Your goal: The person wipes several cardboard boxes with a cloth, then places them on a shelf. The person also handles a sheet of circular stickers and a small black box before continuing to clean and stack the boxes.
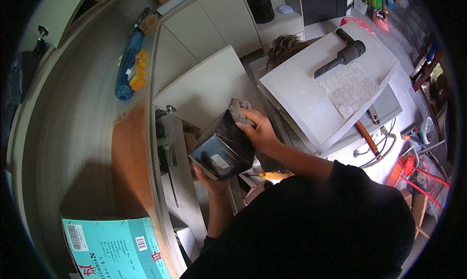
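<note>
A dark cardboard box with a white label on its near end is tilted in front of me, above an open cabinet compartment. My left hand holds it from below at its lower left edge; most of those fingers are hidden. With my right hand I grip a bunched grey-brown cloth, pressed against the box's upper edge. Behind the box stands an open white cabinet door, its hinge showing at the left. A yellow-handled tool lies partly hidden under my right forearm.
A white board at the right carries a black power tool and a sheet of round discs. The counter on the left holds a blue bottle, yellow items and a turquoise carton. A red broom is at the right.
</note>
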